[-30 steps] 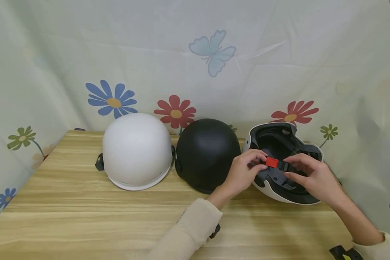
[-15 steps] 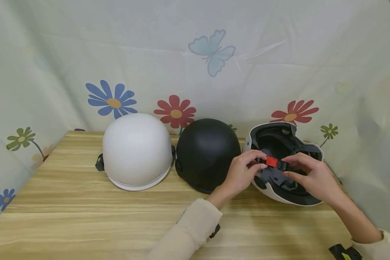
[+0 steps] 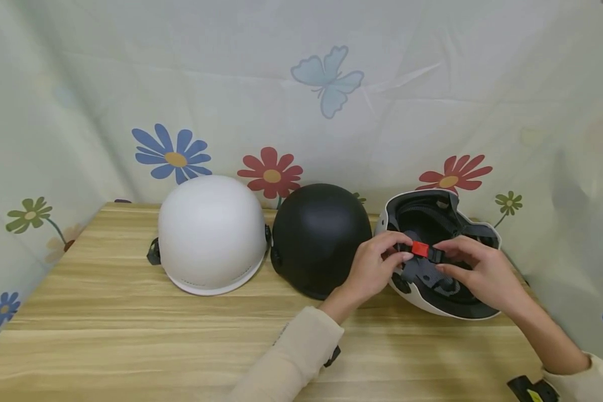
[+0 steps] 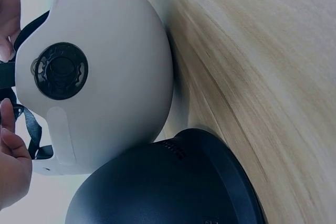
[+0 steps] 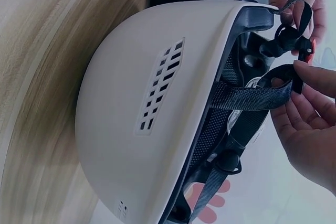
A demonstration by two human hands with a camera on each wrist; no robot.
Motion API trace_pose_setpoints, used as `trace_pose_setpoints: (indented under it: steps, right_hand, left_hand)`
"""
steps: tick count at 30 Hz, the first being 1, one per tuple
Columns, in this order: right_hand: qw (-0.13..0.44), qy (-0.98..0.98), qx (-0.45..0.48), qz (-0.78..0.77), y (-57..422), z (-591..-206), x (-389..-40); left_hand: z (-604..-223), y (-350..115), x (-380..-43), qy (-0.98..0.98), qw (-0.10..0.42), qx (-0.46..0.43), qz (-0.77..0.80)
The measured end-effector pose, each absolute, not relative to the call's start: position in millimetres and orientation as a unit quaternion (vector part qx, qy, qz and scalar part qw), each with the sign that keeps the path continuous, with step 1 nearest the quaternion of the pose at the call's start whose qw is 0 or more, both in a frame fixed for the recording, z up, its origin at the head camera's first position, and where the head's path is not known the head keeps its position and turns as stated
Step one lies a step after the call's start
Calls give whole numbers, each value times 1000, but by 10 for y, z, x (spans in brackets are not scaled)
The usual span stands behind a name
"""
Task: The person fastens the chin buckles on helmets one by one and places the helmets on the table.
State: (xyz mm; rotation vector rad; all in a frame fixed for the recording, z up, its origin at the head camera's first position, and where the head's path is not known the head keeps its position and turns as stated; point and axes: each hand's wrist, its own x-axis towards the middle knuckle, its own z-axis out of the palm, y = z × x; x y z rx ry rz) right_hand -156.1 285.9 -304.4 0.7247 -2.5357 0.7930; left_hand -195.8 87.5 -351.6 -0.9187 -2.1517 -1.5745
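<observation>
A white helmet (image 3: 422,298) lies upside down at the right of the table, its dark padded inside facing up. Above its opening, a red and black chin-strap buckle (image 3: 420,249) is held between both hands, its two halves meeting end to end. My left hand (image 3: 369,268) pinches the strap at the red end with thumb and forefinger. My right hand (image 3: 484,273) pinches the black end. In the right wrist view the black webbing strap (image 5: 252,97) loops from the helmet's rim up to the right fingers. The left wrist view shows a black round dial (image 4: 61,71) on the shell.
A black helmet (image 3: 321,240) stands dome up, right beside the white one. Further left is another white helmet (image 3: 211,234), also dome up, with a black fitting on its side. The wooden table (image 3: 156,346) meets a flower-printed curtain (image 3: 382,128) behind.
The buckle and both hands have shifted very slightly left, still pinching the strap ends. The overturned helmet has tilted a touch; the other helmets stay put.
</observation>
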Motion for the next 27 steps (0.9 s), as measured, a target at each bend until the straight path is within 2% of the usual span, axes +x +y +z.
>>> trace_pose_setpoints:
  steps: [15,23,27]
  right_hand:
    - [195,-902,271,273,2855,-3023,-1565]
    - [164,-912,245,287,2865,-2995,-1541]
    - [154,-913,237,294,2874,-2990,-1534]
  left_hand:
    - [-3510,871,-1959,-755,156,-327,-547]
    - [-3500,869,-1966,-731,98,-325,-593]
    - [-3489,870,-1964,-733,96,-321,-592]
